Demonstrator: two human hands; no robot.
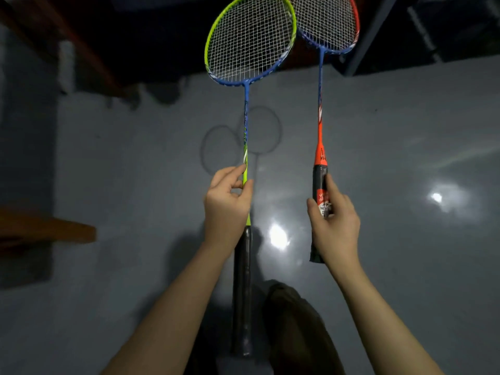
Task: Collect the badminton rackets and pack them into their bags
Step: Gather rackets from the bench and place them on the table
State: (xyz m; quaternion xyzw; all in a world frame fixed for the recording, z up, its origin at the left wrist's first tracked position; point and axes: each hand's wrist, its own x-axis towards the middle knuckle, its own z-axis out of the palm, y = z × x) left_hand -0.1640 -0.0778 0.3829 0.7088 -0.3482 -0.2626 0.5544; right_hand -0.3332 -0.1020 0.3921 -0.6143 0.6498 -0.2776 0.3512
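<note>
At the centre of the frame, the left hand (pixel 227 204) pinches the green-and-blue racket (pixel 247 104) by its shaft and the right hand (pixel 334 226) grips the red racket (pixel 322 131) by its handle, so collecting looks done; no bags in view, finding them comes next.

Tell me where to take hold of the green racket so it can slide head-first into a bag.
Take the green racket by its black wrapped handle, coming from the butt end below. The left hand now pinches the thin shaft just above the handle, a slim, slippery spot. The handle is thicker and hangs free beneath the hand, so a grip there would likely steady the head better.
</note>
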